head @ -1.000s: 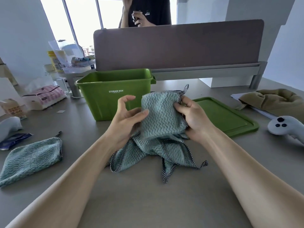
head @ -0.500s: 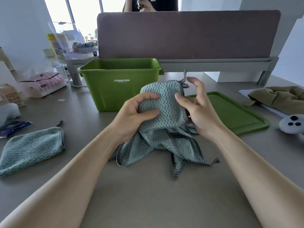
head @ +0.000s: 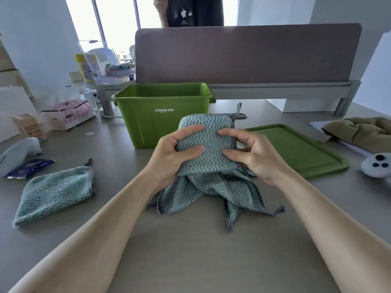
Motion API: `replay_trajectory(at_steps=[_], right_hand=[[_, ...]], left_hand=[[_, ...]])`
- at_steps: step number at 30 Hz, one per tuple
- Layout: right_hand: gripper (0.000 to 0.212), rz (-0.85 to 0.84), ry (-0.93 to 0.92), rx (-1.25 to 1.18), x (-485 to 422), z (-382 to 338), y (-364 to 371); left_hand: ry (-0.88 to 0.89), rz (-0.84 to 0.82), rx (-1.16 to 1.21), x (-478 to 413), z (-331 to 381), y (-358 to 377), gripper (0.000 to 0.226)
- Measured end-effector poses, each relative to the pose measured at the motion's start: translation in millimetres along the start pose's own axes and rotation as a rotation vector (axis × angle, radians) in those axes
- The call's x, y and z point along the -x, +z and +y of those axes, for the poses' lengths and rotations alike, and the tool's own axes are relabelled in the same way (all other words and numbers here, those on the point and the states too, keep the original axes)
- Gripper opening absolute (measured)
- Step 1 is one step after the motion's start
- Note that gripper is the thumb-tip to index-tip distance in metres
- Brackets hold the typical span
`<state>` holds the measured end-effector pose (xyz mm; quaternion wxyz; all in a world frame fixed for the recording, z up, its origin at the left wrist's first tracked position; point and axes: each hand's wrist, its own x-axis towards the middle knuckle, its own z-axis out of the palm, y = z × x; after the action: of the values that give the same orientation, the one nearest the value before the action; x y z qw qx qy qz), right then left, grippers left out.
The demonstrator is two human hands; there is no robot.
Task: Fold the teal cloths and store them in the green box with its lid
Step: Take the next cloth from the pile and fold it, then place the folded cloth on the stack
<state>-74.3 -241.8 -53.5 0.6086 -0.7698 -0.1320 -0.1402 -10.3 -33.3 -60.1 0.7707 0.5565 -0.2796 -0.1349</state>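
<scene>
A teal cloth (head: 208, 134) with a black-and-white checked border is held up at the table's middle, its lower part bunched on the tabletop. My left hand (head: 175, 153) grips its left side and my right hand (head: 251, 153) grips its right side. Right behind it stands the open green box (head: 148, 121) marked STORAGE BOX. Its green lid (head: 300, 149) lies flat to the right. A second teal cloth (head: 55, 193), folded, lies at the left.
A pink tissue pack (head: 67, 115) and small packets sit at the far left. An olive cloth (head: 364, 132) and a white controller (head: 376, 166) lie at the right. A brown divider panel (head: 247, 53) stands behind the box, a person beyond it.
Both hands have closed in on the raised cloth; my right hand, whose fingers were lifted off half a second ago, now grips it again. The view has tilted up slightly.
</scene>
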Motion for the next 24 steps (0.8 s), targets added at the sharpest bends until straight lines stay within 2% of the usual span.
replay_trajectory(at_steps=[6,13,19,24], right_hand=[[0.062,-0.001,0.021,0.034,-1,2,-1],[0.079,-0.042,0.062,0.064,2,-3,4],[0.087,-0.147,0.069,0.178,-11,-28,44],[0.09,-0.231,0.065,0.244,-43,-46,118]], left_hand=[[0.022,0.004,-0.07,2,0,-2,0.081],[0.004,-0.06,-0.314,11,9,-5,0.106],[-0.045,-0.019,-0.464,38,45,-39,0.12],[-0.095,0.153,-0.503,73,80,-94,0.109]])
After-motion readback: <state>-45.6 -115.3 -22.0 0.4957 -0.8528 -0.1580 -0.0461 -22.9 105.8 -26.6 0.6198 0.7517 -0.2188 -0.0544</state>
